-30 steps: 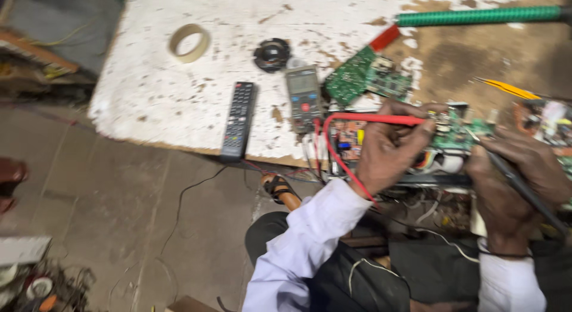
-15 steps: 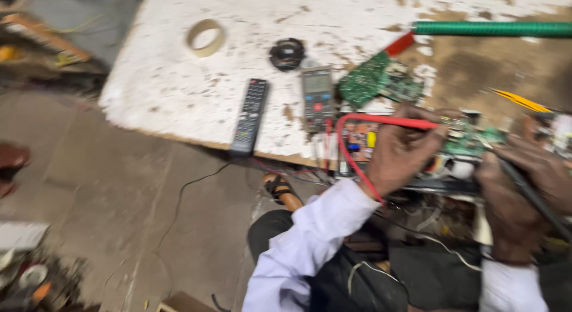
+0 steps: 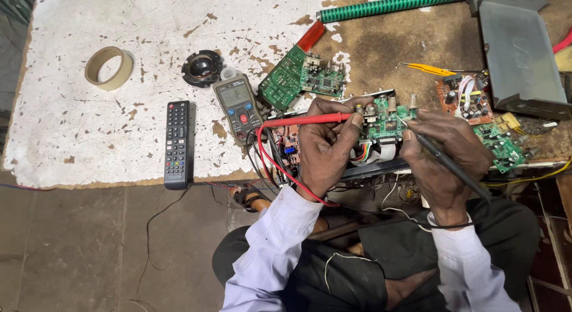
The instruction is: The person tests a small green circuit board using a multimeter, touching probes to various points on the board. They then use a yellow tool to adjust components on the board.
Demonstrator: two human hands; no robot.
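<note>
My left hand grips a red test probe, its tip resting on a green circuit board at the table's near edge. My right hand holds a black test probe like a pen, with the point touching the same board from the right. Red and black leads run from the probes to a grey multimeter lying left of my left hand. A second green circuit board lies just behind it.
A black remote control, a roll of tape and a small black speaker lie on the worn white table. More small boards, yellow tweezers, a green corrugated hose and a grey metal case sit on the right.
The view has swung right and steadied, bringing the hands and board toward the centre. Both hands stay on the probes at the circuit board.
</note>
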